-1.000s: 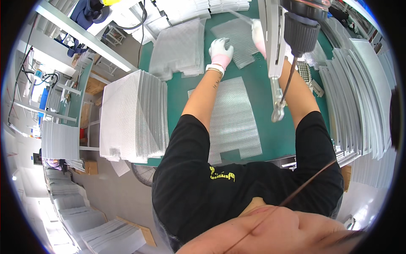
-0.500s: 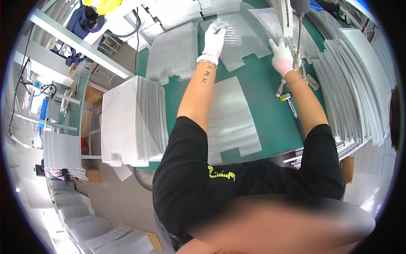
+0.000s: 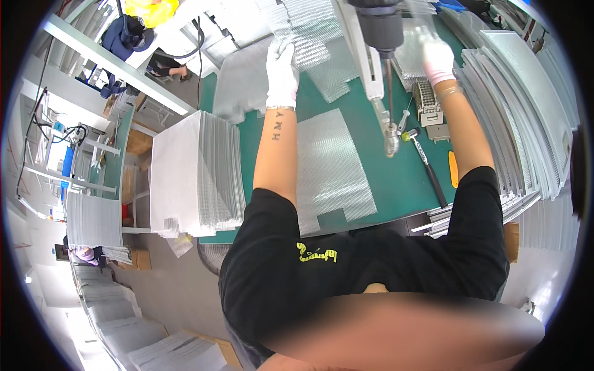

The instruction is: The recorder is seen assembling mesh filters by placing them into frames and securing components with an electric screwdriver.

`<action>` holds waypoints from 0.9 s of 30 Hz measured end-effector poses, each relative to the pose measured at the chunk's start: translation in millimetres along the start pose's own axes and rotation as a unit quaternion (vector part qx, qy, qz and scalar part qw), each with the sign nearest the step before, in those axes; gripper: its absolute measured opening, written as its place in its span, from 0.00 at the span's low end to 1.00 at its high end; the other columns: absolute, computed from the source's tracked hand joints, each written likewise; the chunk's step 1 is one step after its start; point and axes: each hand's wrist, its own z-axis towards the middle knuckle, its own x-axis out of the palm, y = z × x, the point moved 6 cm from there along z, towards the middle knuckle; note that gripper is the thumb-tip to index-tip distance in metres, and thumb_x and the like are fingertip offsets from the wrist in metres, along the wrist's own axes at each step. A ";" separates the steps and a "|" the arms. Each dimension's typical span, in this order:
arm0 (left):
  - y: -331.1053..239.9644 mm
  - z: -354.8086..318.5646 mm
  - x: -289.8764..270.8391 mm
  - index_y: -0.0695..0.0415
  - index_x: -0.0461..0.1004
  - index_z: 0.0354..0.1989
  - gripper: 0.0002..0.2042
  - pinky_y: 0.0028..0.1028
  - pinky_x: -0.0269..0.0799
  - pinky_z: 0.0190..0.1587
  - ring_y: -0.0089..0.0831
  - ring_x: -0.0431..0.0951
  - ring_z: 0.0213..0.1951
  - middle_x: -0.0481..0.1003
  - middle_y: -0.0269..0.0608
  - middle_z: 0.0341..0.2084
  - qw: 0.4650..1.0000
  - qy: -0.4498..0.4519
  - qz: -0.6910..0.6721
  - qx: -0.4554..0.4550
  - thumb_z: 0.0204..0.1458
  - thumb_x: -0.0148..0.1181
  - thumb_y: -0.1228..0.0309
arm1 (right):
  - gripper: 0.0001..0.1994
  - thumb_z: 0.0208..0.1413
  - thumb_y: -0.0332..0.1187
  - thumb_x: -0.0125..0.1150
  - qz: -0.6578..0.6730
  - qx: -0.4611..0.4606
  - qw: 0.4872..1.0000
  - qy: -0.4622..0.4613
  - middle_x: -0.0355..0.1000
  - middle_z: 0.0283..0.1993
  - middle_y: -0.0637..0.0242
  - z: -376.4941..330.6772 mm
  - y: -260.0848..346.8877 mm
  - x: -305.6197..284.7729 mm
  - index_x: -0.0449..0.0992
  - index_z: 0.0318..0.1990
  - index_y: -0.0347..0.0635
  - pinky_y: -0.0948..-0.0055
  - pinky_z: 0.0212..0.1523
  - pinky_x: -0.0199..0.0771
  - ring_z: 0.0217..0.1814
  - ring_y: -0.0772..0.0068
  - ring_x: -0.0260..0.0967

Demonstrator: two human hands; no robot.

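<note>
My left hand (image 3: 283,73), in a white glove, is closed on the edge of a translucent mesh sheet (image 3: 304,31) at the far side of the green table (image 3: 396,185). My gloved right hand (image 3: 438,60) reaches over the far right, beside a pale sheet (image 3: 409,65); motion smears its fingertips. Between the hands hangs a powered driver (image 3: 380,28) with a long thin shaft, beside a white arm. Another notched mesh sheet (image 3: 334,164) lies flat near me. More sheets (image 3: 238,77) lie beyond my left hand.
A tall stack of mesh sheets (image 3: 195,173) stands left. Many framed panels (image 3: 513,117) stack at right. A hammer (image 3: 426,162), a small hand tool (image 3: 404,117), ribbed metal blocks (image 3: 427,102) and an orange-handled tool (image 3: 453,168) lie on the table's right side.
My left hand has shifted left with the mesh sheet. My right hand has moved away and to the right. The driver appears further left and larger, uncovering the ribbed metal blocks.
</note>
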 end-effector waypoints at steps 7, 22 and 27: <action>-64.9 -140.2 -22.1 0.64 0.60 0.66 0.23 0.30 0.73 0.56 0.32 0.75 0.52 0.73 0.43 0.50 0.996 -0.048 0.045 -0.060 0.62 0.50 0.80 | 0.24 0.63 0.43 0.57 0.457 0.057 0.832 0.309 0.70 0.61 0.55 -43.6 73.3 -4.4 0.72 0.58 0.33 0.64 0.63 0.67 0.61 0.57 0.70; -104.5 -363.9 -56.7 0.66 0.58 0.67 0.36 0.36 0.73 0.52 0.52 0.74 0.52 0.69 0.59 0.53 0.696 0.005 0.714 -0.077 0.51 0.66 0.70 | 0.44 0.48 0.32 0.69 0.494 0.114 0.816 0.278 0.67 0.61 0.45 -230.4 208.4 -182.3 0.52 0.72 0.38 0.63 0.59 0.72 0.60 0.47 0.70; -93.1 -364.6 -73.0 0.65 0.59 0.67 0.35 0.38 0.70 0.58 0.51 0.71 0.57 0.69 0.58 0.55 0.708 0.008 0.693 -0.136 0.51 0.67 0.67 | 0.42 0.49 0.34 0.68 0.461 0.096 0.832 0.295 0.69 0.58 0.48 -238.8 216.9 -175.3 0.54 0.71 0.41 0.62 0.57 0.73 0.57 0.48 0.71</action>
